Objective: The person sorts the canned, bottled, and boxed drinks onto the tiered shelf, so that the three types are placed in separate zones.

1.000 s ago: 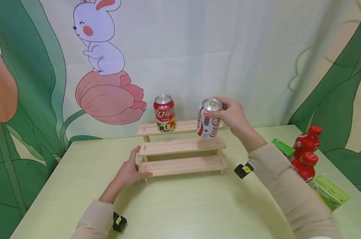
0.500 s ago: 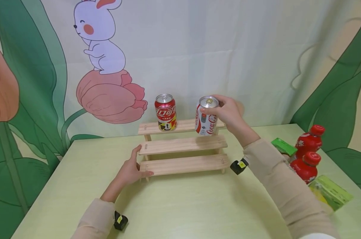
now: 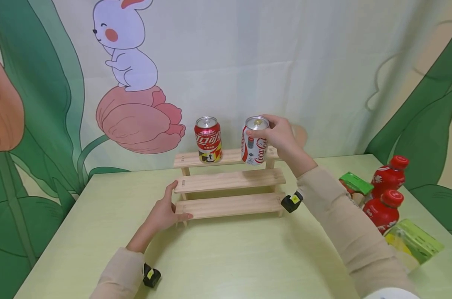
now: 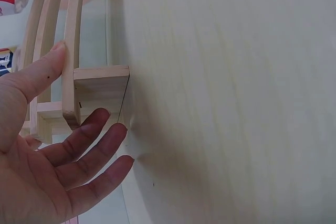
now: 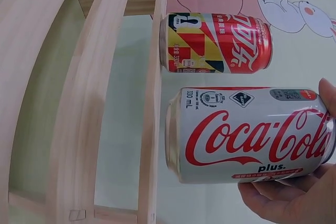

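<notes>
A white Coca-Cola can point(image 3: 254, 143) is in my right hand point(image 3: 282, 135), the thumb and fingers round its upper part. The can stands upright at the right part of the top step; in the right wrist view its base is close to the board, and I cannot tell if they touch. To its left, a red cola can point(image 3: 208, 141) stands on the same step. My left hand point(image 3: 162, 211) grips the left end of the three-step wooden rack point(image 3: 231, 181). In the left wrist view its thumb presses a board's edge, and several fingers curve beside the end, apart from it.
On the right side of the table point(image 3: 226, 257) stand two red bottles point(image 3: 383, 211) with red caps. Beside them are a green-topped pack point(image 3: 356, 182) and a light-green pack point(image 3: 414, 245). A printed curtain point(image 3: 226, 74) hangs behind the rack.
My right hand has carried the white can left and back, from in front of the top step to over its right part. The left hand stays on the rack.
</notes>
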Demonstrator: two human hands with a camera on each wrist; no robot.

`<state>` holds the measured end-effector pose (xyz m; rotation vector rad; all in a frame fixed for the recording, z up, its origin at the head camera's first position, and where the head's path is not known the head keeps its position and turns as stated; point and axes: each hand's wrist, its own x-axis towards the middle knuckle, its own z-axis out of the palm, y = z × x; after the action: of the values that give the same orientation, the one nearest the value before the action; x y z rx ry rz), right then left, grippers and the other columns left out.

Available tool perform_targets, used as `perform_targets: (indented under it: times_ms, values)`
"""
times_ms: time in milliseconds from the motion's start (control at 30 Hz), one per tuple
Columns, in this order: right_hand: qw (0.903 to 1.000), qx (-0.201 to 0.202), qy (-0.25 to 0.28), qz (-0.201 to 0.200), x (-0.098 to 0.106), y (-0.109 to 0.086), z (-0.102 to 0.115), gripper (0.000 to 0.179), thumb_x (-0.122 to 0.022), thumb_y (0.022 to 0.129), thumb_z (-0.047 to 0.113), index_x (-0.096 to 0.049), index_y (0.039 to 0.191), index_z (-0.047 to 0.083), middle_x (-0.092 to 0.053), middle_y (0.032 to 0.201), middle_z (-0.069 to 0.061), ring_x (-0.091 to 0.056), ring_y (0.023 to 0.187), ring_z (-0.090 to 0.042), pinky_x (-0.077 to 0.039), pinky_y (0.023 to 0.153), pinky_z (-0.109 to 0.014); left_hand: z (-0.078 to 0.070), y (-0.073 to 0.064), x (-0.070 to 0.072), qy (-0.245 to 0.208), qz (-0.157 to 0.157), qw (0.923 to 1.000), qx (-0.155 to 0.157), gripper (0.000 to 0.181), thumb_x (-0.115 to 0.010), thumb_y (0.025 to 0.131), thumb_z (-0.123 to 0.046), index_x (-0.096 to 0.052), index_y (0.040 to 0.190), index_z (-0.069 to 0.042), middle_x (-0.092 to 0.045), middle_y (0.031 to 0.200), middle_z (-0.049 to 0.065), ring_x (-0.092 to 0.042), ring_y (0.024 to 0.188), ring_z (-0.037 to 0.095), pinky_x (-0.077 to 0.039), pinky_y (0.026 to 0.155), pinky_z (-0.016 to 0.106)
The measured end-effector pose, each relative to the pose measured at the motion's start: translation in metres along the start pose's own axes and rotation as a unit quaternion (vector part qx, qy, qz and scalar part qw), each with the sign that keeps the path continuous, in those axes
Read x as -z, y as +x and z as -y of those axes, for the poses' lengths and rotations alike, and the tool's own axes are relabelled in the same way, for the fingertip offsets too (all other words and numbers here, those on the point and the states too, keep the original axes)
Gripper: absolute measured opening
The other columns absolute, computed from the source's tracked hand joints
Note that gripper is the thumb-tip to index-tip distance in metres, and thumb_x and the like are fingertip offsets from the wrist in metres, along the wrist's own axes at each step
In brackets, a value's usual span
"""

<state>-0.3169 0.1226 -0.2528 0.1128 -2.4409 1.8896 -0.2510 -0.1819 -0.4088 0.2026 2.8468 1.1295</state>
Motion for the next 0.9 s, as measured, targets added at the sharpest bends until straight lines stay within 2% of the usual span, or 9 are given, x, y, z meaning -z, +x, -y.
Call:
perform_targets:
  times_ms: [567, 900]
  values:
    - [0.9996, -0.007, 0.000, -0.026, -0.019, 0.018, -0.008, 0.055, -0.078, 0.072, 0.018, -0.055, 0.121, 0.006, -0.059, 0.111, -0.008, -0.053, 0.100, -0.021, -0.042, 0.085, -0.035, 0.003, 0.001, -0.002, 0.003, -0.002, 1.0000, 0.001, 0.108, -0.081, 0.068, -0.024, -0.006, 0.145, -0.013, -0.055, 0.063, 0.007, -0.049, 0.054, 0.016, -0.041, 0.050, 0.029]
    - [0.9987, -0.016, -0.003, -0.049, -0.027, 0.027, -0.007, 0.066, -0.078, 0.072, 0.024, -0.050, 0.128, 0.007, -0.056, 0.118, -0.008, -0.053, 0.105, -0.022, -0.042, 0.088, -0.034, 0.004, 0.002, -0.001, 0.008, -0.003, 1.0000, 0.005, 0.108, -0.081, 0.068, -0.025, -0.006, 0.145, -0.014, -0.057, 0.066, 0.007, -0.051, 0.055, 0.016, -0.042, 0.051, 0.029]
